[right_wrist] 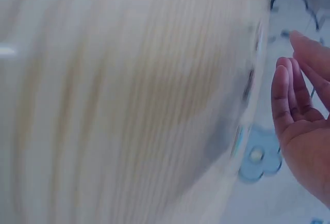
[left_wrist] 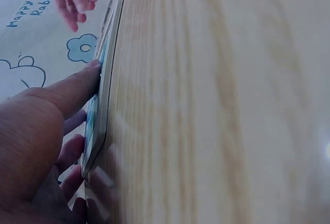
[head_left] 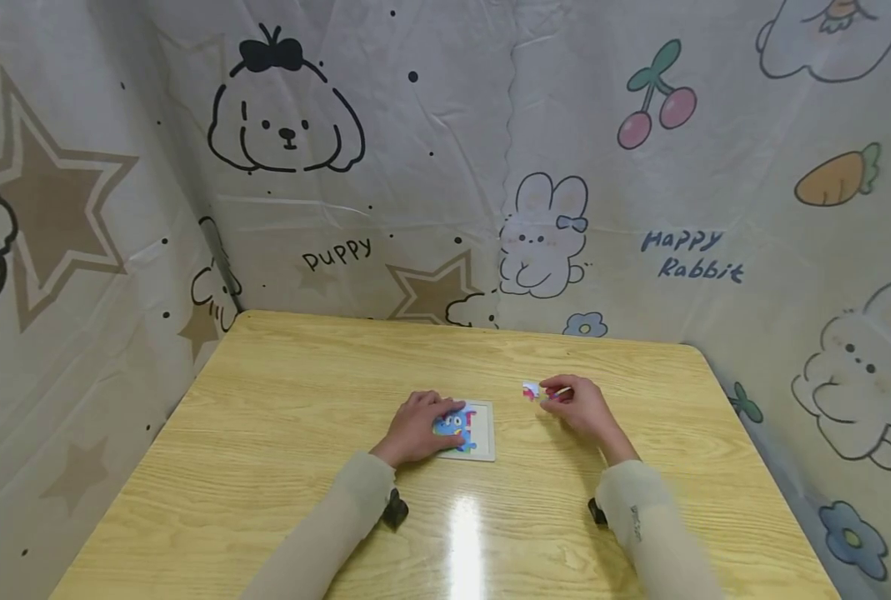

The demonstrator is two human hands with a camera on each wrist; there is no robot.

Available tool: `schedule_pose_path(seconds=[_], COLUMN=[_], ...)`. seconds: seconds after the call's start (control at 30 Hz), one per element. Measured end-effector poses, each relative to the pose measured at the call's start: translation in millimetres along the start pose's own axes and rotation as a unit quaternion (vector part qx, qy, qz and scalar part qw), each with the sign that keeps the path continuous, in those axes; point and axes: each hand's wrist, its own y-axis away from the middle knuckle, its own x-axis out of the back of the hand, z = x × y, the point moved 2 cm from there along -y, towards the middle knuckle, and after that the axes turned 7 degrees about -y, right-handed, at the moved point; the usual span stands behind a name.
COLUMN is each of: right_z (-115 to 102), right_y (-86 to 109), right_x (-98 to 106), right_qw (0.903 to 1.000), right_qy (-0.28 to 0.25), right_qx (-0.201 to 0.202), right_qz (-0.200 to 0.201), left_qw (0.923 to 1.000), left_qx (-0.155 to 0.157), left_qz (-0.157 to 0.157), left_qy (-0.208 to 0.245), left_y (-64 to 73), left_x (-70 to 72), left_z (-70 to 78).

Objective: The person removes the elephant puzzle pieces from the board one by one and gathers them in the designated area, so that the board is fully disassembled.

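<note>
Head view shows a pale yellow wood-grain counter (head_left: pixel 265 400) with rounded far corners and a streak of glare, set against off-white cloth hangings (head_left: pixel 445 125) printed with stars, cartoon dogs and rabbits, cherries, a carrot and the words "Puppy" and "Happy Rabbit." Near the middle of the counter, a person's left hand (head_left: pixel 417 427) holds a white-bordered rectangular puzzle board (head_left: pixel 483 433), partly filled with a blue picture, thumb and fingers spread widely across its left part. Just beyond it to the right, the right hand (head_left: pixel 576 405) is poised beside a small white-and-pink puzzle piece (head_left: pixel 530 390), more colour showing between its fingers. Left wrist view alone catches the board edge-on, a thin slab with a pale side, low on the counter. Right wrist view, its counter blurred, reveals the right hand's fingers (right_wrist: pixel 281 87) loosely bent, a narrow gap from the thumb, visibly bare.
</note>
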Motion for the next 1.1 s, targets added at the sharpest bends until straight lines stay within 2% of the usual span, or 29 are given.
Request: schedule_pose_path(seconds=[0.23,0.5,0.77,1.1], right_z=[-27,-47,-53,-57], right_y=[-0.9,-1.6,-5.4,-8.9], right_x=[-43,-79,-95,-103], right_qw=[0.9987,0.9961,0.9972,0.9972], right_qy=[-0.034,-0.030,-0.021,-0.020], right_qx=[-0.006,0.001,-0.001,-0.030], right_qz=[-0.037,-0.083,-0.072,-0.066], left_qw=[0.9999,0.9999,0.9990,0.9986], left_qx=[0.011,0.014,0.008,0.023], left_qz=[-0.001,0.004,0.026,0.013], left_qy=[0.000,0.008,0.035,0.045], left_y=[-0.5,-1.6,-2.3,-1.5], left_x=[-2.6,-7.0,-7.9,-2.6], left_z=[-2.9,-5.5,-5.2,-4.0])
